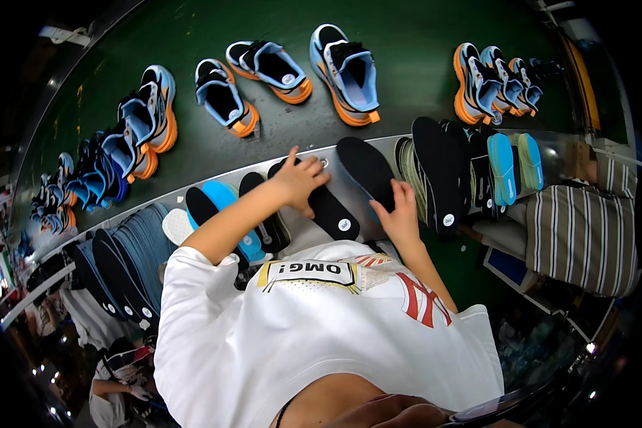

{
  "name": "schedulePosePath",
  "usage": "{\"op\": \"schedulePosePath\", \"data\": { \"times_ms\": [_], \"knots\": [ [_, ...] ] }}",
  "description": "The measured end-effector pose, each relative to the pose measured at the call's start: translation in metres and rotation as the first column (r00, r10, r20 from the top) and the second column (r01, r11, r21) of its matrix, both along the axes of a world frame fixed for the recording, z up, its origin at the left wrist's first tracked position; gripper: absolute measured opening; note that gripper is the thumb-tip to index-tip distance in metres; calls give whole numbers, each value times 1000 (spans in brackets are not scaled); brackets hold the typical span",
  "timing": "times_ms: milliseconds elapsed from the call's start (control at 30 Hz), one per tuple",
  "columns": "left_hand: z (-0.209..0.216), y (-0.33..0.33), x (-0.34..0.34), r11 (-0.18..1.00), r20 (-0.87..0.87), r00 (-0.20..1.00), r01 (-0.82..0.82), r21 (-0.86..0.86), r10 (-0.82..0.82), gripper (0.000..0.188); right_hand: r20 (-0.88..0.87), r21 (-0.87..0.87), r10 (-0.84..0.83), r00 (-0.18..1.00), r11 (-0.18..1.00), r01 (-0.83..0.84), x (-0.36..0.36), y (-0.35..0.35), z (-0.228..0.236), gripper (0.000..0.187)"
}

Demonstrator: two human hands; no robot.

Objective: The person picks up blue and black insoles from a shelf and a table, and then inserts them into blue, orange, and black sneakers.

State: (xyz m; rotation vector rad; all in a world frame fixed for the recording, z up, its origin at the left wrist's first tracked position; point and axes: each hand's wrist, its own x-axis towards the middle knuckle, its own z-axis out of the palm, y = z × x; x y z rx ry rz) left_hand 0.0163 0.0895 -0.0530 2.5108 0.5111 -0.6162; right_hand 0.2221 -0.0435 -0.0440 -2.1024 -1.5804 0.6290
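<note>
My left hand (301, 184) is spread, fingers apart, over the upper part of a black insole (331, 214) with a round white sticker at its heel. The hand covers some of that insole, and whether it presses on it is hard to tell. To the right, my right hand (399, 212) has thumb and fingers at the lower end of another black insole (364, 165), which it grips by the edge. Both insoles are at the metal ledge (312, 158) along the near side of the green work surface. Beyond my hands stand several blue, black and orange sneakers (346, 75).
Upright insole stacks line the ledge: black ones (435, 167) and blue ones (503, 170) on the right, grey-blue ones (139, 246) on the left. More sneakers (478, 85) stand far right, others (146, 118) far left. A person in a striped garment (581, 239) is at the right.
</note>
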Motion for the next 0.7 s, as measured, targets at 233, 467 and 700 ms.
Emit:
{"op": "schedulePosePath", "data": {
  "times_ms": [233,467,700],
  "knots": [
    [22,98,45,783,719,498,-613,-102,484,36,-254,171,25,967,985,20,45,30,70,23],
    [-9,162,125,648,661,466,-761,-39,588,47,-419,254,-421,804,796,549,196,59,95,25],
    [16,203,199,747,306,744,-651,133,594,43,-299,285,-541,786,735,615,262,35,66,22]
  ]
}}
